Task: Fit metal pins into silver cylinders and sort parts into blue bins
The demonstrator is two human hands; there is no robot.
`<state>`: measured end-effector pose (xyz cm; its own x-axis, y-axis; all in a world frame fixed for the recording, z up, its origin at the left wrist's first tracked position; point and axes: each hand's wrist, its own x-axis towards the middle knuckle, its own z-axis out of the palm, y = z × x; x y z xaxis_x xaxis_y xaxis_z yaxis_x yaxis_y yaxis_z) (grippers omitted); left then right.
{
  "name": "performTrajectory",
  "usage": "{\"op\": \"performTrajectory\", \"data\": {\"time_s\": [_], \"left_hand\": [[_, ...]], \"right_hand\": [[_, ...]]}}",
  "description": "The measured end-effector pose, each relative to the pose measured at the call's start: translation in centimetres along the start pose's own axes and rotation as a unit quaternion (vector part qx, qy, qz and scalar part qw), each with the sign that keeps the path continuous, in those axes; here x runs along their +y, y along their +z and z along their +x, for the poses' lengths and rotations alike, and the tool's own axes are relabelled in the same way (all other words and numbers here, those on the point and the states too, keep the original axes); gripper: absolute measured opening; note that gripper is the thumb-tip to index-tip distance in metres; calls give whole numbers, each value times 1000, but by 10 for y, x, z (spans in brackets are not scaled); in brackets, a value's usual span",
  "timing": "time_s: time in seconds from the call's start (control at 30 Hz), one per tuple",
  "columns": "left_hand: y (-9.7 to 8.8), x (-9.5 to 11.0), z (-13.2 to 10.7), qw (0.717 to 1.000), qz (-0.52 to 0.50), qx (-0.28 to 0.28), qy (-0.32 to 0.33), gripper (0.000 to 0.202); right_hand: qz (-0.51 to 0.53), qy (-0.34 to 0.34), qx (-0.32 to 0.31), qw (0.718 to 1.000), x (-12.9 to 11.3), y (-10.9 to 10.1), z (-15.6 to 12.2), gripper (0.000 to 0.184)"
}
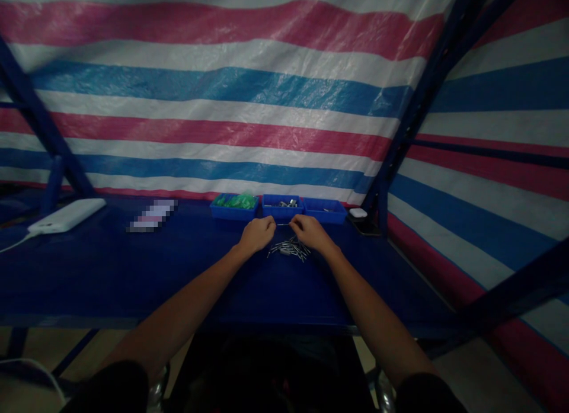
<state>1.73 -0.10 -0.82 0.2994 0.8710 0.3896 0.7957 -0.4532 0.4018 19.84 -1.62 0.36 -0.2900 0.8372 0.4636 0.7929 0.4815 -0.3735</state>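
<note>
Both my arms reach out over a dark blue table (133, 271). My left hand (258, 233) and my right hand (310, 231) are closed in a pinch, facing each other, and hold a thin metal piece (283, 224) between their fingertips. Just below the hands lies a small pile of similar silvery metal pieces (290, 249) on the table. Behind the hands stand three blue trays: the left tray (233, 206) holds green parts, the middle tray (283, 206) holds metal parts, and the right tray (323, 211) holds a few small pieces.
A white power bank (66, 216) with a cable lies at the far left of the table. A blurred flat item (152, 216) lies left of the trays. A small white case (358, 213) sits on a dark phone at the right. A striped tarp and blue frame bars surround the table.
</note>
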Motion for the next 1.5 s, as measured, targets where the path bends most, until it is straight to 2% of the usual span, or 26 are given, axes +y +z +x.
{"op": "performTrajectory", "data": {"time_s": [0.07,0.17,0.27,0.37,0.57,0.67,0.83,0.97,1.03,1.13,1.2,1.23,1.3,1.37,1.43,1.5], "left_hand": [[-1,0,1,998,-53,18,0,24],[1,-1,3,990,-123,18,61,23],[4,-3,5,983,-149,32,106,14],[5,-3,6,981,-166,39,93,13],[3,2,4,984,-158,18,82,13],[3,6,3,986,-154,17,68,23],[9,12,1,978,-204,-6,33,36],[10,17,-1,966,-257,-17,-13,44],[7,16,-1,967,-252,-40,-8,44],[2,11,-1,977,-179,-105,46,34],[-1,8,-1,980,-125,-138,74,27],[-2,7,-1,980,-107,-147,79,25],[-3,8,-2,980,-84,-159,82,23],[-5,9,-2,979,-72,-170,81,22],[-7,10,-3,978,-63,-183,76,24],[-12,10,-3,976,-54,-200,70,25]], "right_hand": [[12,3,0,1000,0,2,1,17],[40,8,0,999,0,4,2,20],[73,9,3,997,-2,5,2,20],[102,11,8,995,-3,5,2,22],[131,23,16,991,-3,8,2,24],[122,18,21,992,-2,6,1,17],[60,-32,15,998,-5,-3,-2,11],[50,-44,27,997,-8,-16,-3,15],[45,-50,64,996,-8,-29,-2,19],[23,-36,191,981,2,-57,7,21],[-10,9,273,962,20,-73,15,21],[-22,45,285,957,32,-78,18,20],[-28,127,266,955,58,-81,20,26],[-22,179,207,962,81,-75,15,35],[-29,201,162,966,96,-65,5,33],[-11,187,91,978,97,-55,-4,28]]}}
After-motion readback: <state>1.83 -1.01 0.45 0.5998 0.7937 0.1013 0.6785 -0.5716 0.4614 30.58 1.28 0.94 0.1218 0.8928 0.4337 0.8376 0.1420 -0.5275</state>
